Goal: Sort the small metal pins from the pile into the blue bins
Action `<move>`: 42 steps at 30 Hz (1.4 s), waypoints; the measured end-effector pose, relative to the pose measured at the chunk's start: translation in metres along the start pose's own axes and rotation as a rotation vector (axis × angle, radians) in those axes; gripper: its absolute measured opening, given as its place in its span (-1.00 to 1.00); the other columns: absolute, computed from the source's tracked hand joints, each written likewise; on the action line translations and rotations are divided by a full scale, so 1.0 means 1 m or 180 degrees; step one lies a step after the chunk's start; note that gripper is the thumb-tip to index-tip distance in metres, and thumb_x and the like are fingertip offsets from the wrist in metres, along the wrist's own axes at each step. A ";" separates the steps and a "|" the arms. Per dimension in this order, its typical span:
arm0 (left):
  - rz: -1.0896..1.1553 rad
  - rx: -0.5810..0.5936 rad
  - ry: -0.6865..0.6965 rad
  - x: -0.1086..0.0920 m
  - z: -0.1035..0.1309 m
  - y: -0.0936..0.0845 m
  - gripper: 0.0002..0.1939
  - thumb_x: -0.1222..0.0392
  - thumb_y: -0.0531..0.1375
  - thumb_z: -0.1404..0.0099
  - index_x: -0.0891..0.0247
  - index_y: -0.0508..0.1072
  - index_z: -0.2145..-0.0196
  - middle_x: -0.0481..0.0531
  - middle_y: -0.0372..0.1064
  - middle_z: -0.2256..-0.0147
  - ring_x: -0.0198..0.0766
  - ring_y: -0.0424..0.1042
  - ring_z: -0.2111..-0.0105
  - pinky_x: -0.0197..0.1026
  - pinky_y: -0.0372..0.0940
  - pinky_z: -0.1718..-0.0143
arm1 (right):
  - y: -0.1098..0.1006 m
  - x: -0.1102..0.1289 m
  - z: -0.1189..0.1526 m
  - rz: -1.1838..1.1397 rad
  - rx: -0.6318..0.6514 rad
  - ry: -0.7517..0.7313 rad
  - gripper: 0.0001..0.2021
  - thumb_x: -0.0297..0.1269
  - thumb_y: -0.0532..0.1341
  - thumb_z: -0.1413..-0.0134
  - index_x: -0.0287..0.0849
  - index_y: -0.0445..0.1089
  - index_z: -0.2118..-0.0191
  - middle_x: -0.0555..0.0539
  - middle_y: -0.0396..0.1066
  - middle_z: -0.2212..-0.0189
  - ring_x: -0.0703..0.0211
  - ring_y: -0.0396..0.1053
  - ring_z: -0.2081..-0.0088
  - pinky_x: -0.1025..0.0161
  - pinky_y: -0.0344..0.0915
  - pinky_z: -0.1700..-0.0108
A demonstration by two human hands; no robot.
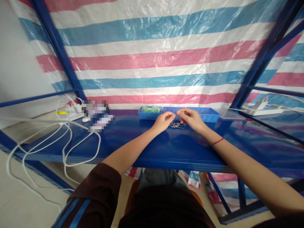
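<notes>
My left hand (pixel 164 122) and my right hand (pixel 190 118) meet fingertip to fingertip above the blue shelf, in front of the blue trays. Both are closed in a pinch, and whatever sits between the fingertips is too small to make out. Just below and between them lies a loose pile of thin, silvery pieces (pixel 175 125). Behind my left hand, the left blue tray (pixel 150 117) holds a green packet (pixel 151 109). The right blue tray (pixel 212 117) is partly hidden by my right hand.
White cables (pixel 68 139) loop over the shelf's left end, beside a blurred, pixelated item (pixel 98 117). A clear plastic lid (pixel 231 114) lies right of the trays, and a white power strip (pixel 267 109) stands farther right. Blue metal posts (pixel 57 47) flank a striped sheet (pixel 152 57).
</notes>
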State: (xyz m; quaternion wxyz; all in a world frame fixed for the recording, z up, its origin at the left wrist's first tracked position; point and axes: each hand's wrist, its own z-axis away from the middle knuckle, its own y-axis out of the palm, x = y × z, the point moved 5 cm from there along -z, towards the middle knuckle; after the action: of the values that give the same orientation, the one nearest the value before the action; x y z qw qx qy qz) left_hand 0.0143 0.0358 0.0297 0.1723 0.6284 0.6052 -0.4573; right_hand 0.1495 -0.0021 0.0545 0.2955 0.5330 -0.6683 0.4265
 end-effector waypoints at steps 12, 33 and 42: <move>-0.0428 0.0687 -0.0250 0.000 0.009 0.011 -0.59 0.04 0.07 -0.27 0.36 0.39 0.05 0.09 0.48 0.38 -0.28 0.44 0.34 -0.22 0.30 0.20 | -0.063 -0.021 -0.017 0.0271 -0.1355 0.0230 -0.85 -0.21 0.18 0.10 -0.18 0.32 0.42 -0.09 0.43 0.44 0.26 0.32 0.55 0.33 0.22 0.59; -0.0627 0.0670 -0.0050 0.000 0.008 0.009 -0.69 0.27 0.03 -0.26 0.33 0.40 0.07 0.07 0.48 0.34 -0.30 0.46 0.30 -0.22 0.33 0.15 | 0.014 -0.033 -0.006 0.2846 0.1561 -0.0744 -0.78 -0.33 0.14 -0.01 -0.20 0.44 0.22 -0.12 0.47 0.36 0.12 0.39 0.36 0.25 0.23 0.30; -0.0596 0.0700 -0.0058 0.001 0.008 0.009 -0.69 0.25 0.03 -0.27 0.32 0.40 0.07 0.06 0.47 0.36 -0.30 0.45 0.33 -0.23 0.33 0.21 | 0.009 -0.030 -0.005 0.2897 0.1255 -0.0939 -0.85 -0.43 0.11 0.02 -0.15 0.42 0.36 -0.12 0.44 0.36 0.12 0.38 0.36 0.25 0.21 0.30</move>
State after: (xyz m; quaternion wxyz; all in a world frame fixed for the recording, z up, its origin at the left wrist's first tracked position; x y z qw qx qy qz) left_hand 0.0195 0.0285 0.0215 0.0646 0.5801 0.6058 -0.5407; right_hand 0.1482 0.0166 0.0288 -0.1233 0.2884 -0.7741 0.5500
